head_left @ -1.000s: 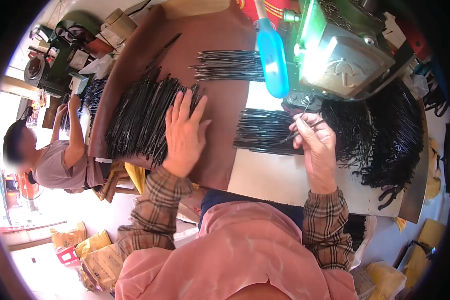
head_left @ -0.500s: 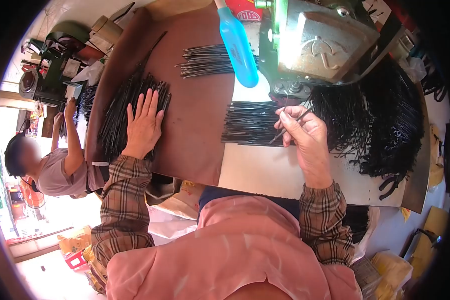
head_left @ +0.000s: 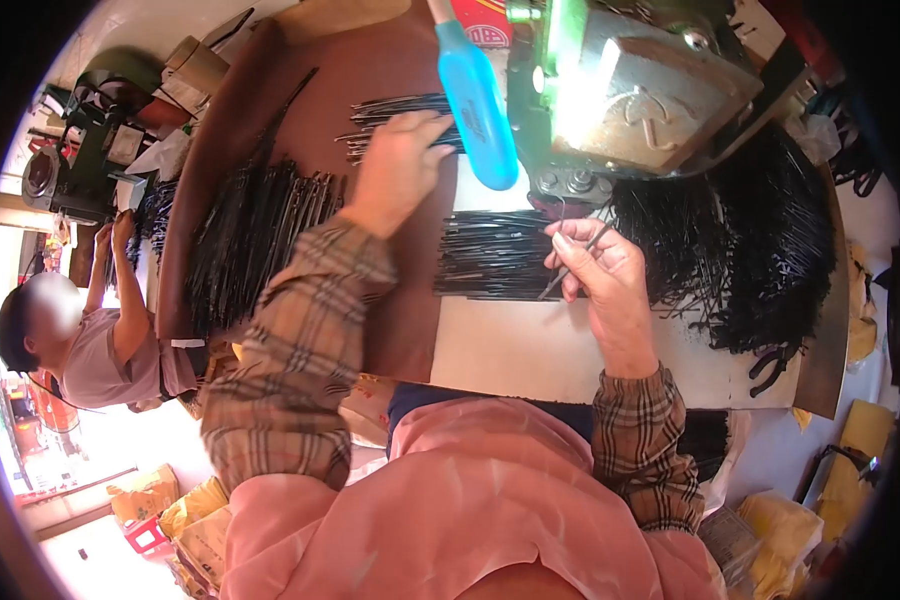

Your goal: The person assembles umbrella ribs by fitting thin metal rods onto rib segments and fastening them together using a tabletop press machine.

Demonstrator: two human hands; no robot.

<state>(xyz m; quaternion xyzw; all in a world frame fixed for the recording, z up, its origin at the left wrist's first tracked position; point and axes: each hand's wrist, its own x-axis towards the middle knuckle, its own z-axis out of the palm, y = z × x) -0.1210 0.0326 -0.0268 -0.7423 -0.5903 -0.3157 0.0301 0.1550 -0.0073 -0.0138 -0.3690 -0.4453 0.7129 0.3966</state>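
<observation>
My left hand (head_left: 395, 170) is blurred, over the near side of the upper bundle of thin black strips (head_left: 375, 112); its index finger and thumb look apart, and its other fingers are hard to make out. My right hand (head_left: 605, 280) pinches a thin dark rod (head_left: 560, 282) between thumb and fingers, slanting down to the left. It rests at the right end of a second bundle of black strips (head_left: 490, 255), below the sewing machine head (head_left: 660, 95). A third, larger bundle (head_left: 260, 240) lies on the brown table cover at left.
A blue handle (head_left: 478, 120) hangs before the machine. Tangled black strips (head_left: 770, 250) heap up at the right, with dark-handled pliers or scissors (head_left: 767, 372) by the front edge. Another person (head_left: 110, 340) works at the far left, near a second machine (head_left: 95, 150).
My left hand has lifted off the large left bundle and moved right and away from me to the upper bundle. My right hand stays nearly in place, still pinching the rod.
</observation>
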